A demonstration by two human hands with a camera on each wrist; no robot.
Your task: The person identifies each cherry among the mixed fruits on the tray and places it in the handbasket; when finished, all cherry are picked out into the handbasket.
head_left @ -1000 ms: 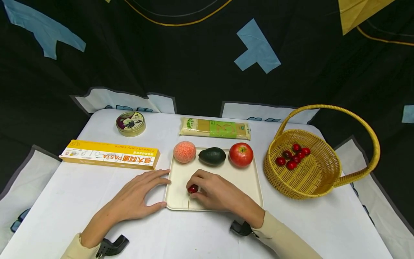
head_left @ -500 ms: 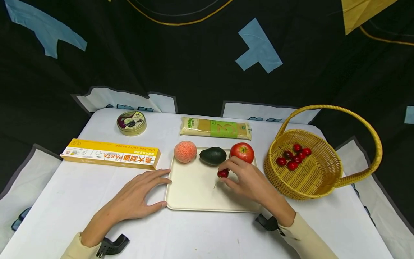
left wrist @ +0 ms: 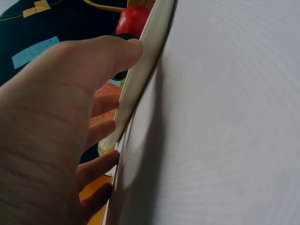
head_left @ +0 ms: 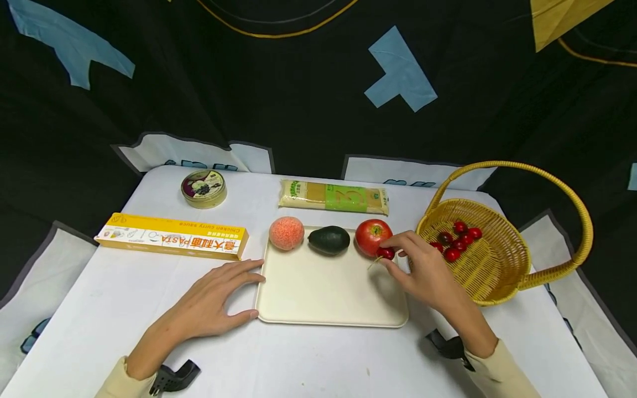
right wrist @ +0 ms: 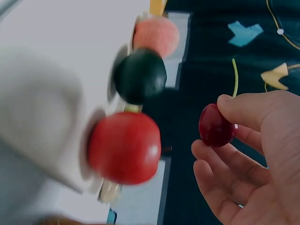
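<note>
My right hand (head_left: pixel 423 269) pinches a dark red cherry (right wrist: pixel 215 125) between thumb and fingers, its green stem sticking out. In the head view it hovers over the right edge of the cream tray (head_left: pixel 330 298), close to the red apple (head_left: pixel 373 236). My left hand (head_left: pixel 211 301) lies with spread fingers along the tray's left edge, thumb and fingertips right at the rim in the left wrist view. Along the tray's back sit a rough pinkish-orange round fruit (head_left: pixel 286 233), a dark green avocado (head_left: pixel 329 240) and the apple.
A yellow wicker basket (head_left: pixel 490 276) with a tall handle stands at the right, with several cherries (head_left: pixel 452 254) inside. Behind the tray lies a pasta packet (head_left: pixel 333 197). A yellow pasta box (head_left: pixel 171 237) and a round tin (head_left: pixel 203 189) occupy the left.
My right hand has carried the cherry from the tray's front left across to its right edge, beside the basket. My left hand has stayed at the tray's left rim.
</note>
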